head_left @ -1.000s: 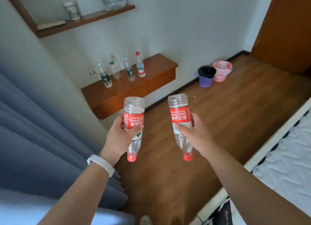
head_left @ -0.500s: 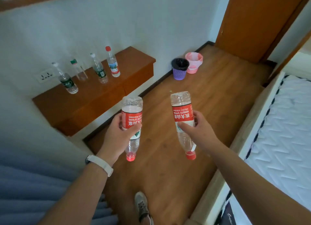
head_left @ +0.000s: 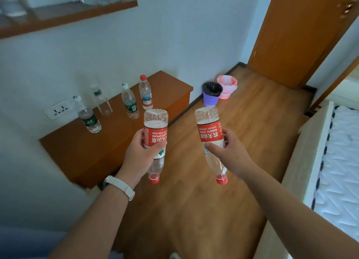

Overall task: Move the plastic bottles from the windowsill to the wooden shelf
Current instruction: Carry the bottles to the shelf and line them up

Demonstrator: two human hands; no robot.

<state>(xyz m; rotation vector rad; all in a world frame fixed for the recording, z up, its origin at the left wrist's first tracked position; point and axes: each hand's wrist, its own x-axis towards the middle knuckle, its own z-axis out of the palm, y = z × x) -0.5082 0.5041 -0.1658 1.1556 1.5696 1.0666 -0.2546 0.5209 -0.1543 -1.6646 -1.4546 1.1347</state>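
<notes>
Carrying stage noted: wooden shelf (head_left: 81, 157) ahead-left, four bottles standing there. My left hand (head_left: 142, 157) clasped left bottle (head_left: 156, 136), right hand (head_left: 231, 154) right bottle (head_left: 209, 134), both inverted above floor. Next: upright, set down.

Left hand (head_left: 141, 157) has a red-label bottle (head_left: 156, 134) wrapped up, cap pointing down at me. Right hand (head_left: 231, 154) grips a second red-label bottle (head_left: 209, 130) the same upside-down way. Just past them I see the low wooden shelf (head_left: 81, 154) with four bottles standing on it: green-label (head_left: 88, 116), clear (head_left: 101, 100), another green (head_left: 129, 101), red-capped (head_left: 145, 92). Purple bin (head_left: 211, 93) sits by the wall.
</notes>
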